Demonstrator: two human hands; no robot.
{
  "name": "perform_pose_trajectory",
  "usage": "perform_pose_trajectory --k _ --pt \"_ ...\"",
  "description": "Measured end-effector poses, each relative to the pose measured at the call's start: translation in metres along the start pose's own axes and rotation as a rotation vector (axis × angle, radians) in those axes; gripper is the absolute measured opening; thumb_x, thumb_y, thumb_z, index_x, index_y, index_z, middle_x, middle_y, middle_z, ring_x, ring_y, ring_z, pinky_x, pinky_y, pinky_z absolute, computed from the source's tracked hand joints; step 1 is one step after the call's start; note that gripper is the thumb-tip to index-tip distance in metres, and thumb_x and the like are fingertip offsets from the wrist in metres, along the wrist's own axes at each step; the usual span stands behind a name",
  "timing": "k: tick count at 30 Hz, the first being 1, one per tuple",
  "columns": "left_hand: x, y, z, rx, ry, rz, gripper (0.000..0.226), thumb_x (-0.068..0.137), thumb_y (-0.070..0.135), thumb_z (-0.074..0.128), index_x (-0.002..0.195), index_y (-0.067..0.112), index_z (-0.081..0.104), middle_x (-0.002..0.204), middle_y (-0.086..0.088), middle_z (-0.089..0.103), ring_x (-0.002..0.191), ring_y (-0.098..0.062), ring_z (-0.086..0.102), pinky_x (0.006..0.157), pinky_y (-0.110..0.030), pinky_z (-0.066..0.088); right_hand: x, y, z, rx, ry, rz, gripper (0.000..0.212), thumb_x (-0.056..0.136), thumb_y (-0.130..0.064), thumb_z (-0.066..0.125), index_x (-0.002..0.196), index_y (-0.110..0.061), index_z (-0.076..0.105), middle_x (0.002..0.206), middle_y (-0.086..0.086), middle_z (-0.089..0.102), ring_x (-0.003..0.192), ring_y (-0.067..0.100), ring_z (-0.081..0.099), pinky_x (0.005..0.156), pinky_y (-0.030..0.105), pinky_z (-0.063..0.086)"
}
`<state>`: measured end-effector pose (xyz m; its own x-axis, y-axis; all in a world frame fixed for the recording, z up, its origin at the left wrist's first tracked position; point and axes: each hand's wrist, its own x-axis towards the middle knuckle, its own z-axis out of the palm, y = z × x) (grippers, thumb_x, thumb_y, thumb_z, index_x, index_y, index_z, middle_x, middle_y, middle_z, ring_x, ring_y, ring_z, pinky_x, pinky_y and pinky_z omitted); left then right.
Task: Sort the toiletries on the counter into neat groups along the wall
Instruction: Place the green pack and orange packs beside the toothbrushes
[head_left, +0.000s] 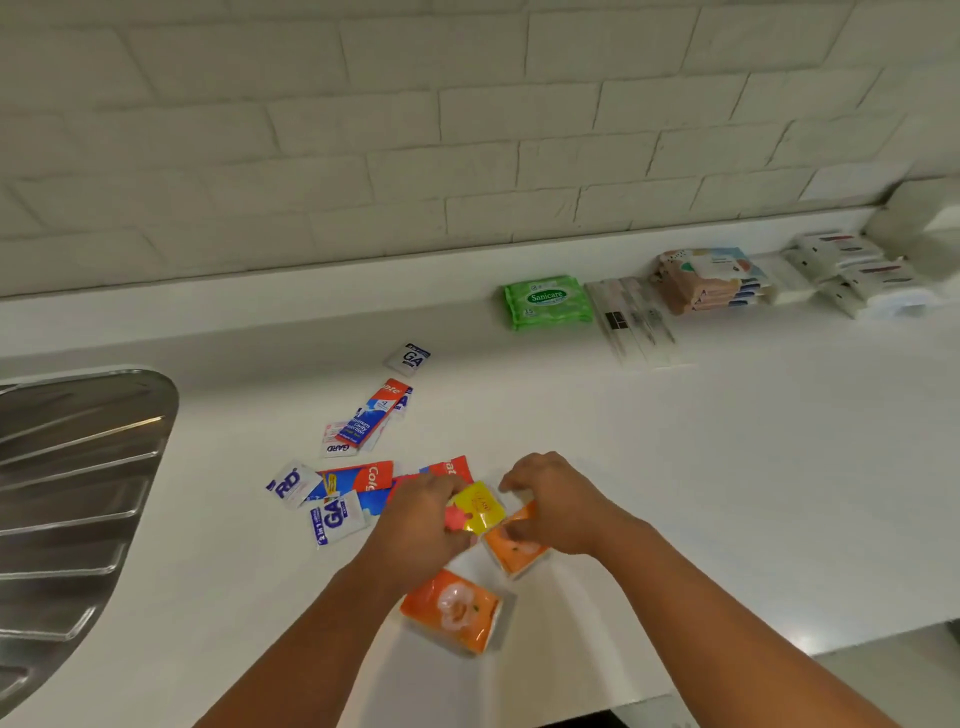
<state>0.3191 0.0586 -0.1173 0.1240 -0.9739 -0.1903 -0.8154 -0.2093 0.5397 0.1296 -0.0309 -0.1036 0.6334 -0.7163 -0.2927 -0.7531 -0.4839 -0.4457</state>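
Note:
My left hand (421, 525) grips a yellow tissue pack (480, 506) near the front of the white counter (727, 441). My right hand (550, 501) closes on an orange tissue pack (517, 553) right beside it. A second orange pack (452, 610) lies flat below my left wrist. Left of my hands lie red-and-blue toothpaste sachets (358, 478) and white-and-blue GARD sachets (335, 517), scattered loose. Another toothpaste sachet (374, 413) and a lone GARD sachet (410, 357) lie farther back.
Along the wall at the right sit a green Sanicare wipes pack (548, 301), clear-wrapped toothbrushes (636, 319), a stack of patterned packs (709, 280) and white boxed items (852, 270). A steel sink drainboard (78, 493) fills the left. The counter's front edge runs at lower right.

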Motion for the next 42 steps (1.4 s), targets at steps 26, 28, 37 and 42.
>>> perform_pose_trajectory --k 26,28,37,42 --pt "0.085 0.023 -0.024 -0.244 0.127 -0.135 0.031 0.086 0.029 0.075 0.115 0.023 0.066 0.096 0.007 0.072 0.081 -0.003 0.063 0.063 -0.011 0.041 0.033 0.05 -0.033 0.442 0.155 0.197 0.013 0.091 -0.033 0.063 0.092 -0.02 0.065 0.086 -0.003 0.065 0.08 0.017 0.058 0.07 0.028 0.045" --pt "0.099 0.023 -0.024 -0.357 0.167 -0.197 0.032 0.084 0.03 0.078 0.111 0.026 0.062 0.092 0.008 0.07 0.08 -0.002 0.064 0.061 -0.014 0.043 0.043 0.053 -0.04 0.523 0.218 0.232 0.013 0.091 -0.03 0.064 0.091 -0.017 0.066 0.087 0.002 0.067 0.078 0.018 0.059 0.069 0.028 0.046" --pt "0.186 0.026 -0.02 -0.672 0.35 -0.386 0.021 0.076 0.026 0.086 0.077 0.019 0.066 0.075 0.001 0.071 0.075 -0.017 0.069 0.065 -0.027 0.049 0.087 0.068 -0.064 0.779 0.344 0.3 0.01 0.093 -0.024 0.063 0.093 -0.018 0.072 0.088 0.004 0.071 0.075 0.014 0.062 0.07 0.027 0.05" --pt "0.234 0.03 -0.026 -0.624 0.397 -0.359 0.013 0.08 0.032 0.081 0.078 0.025 0.07 0.079 0.007 0.071 0.077 -0.013 0.067 0.079 -0.032 0.053 0.1 0.076 -0.069 0.782 0.305 0.274 0.014 0.095 -0.024 0.059 0.098 -0.021 0.073 0.09 -0.003 0.072 0.084 0.015 0.068 0.074 0.028 0.054"
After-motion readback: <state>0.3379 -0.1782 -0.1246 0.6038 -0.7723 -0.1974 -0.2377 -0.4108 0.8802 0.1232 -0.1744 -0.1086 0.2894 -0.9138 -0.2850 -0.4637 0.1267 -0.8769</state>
